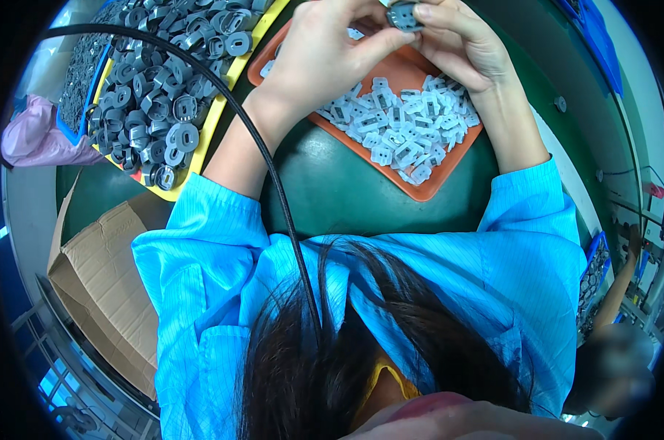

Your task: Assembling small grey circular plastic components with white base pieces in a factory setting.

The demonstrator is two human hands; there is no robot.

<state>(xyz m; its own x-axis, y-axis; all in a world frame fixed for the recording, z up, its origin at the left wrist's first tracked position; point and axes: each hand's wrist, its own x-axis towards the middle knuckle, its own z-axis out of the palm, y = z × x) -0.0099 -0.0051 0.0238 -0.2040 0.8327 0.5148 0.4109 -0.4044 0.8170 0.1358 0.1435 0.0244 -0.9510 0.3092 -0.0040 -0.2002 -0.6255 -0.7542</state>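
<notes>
At the top edge of the head view, my left hand (pixel 324 55) and my right hand (pixel 460 44) meet around a dark grey plastic part (pixel 404 17) with small holes in its face. The right thumb presses on it, and the left fingers pinch it from the other side. Part of it is hidden by the fingers. Beneath the hands lies an orange tray (pixel 420 192), tilted to the view. A heap of small translucent white plastic pieces (pixel 405 121) with dark slots fills much of it.
On the left a yellow-rimmed tray (pixel 218 121) holds a pile of grey ring-shaped plastic parts (pixel 156 95). A black cable (pixel 262 147) crosses over my left forearm. Lower left stands an open cardboard box (pixel 108 257). A pink bag (pixel 42 136) sits beyond. Another person's arm (pixel 618 293) shows at right.
</notes>
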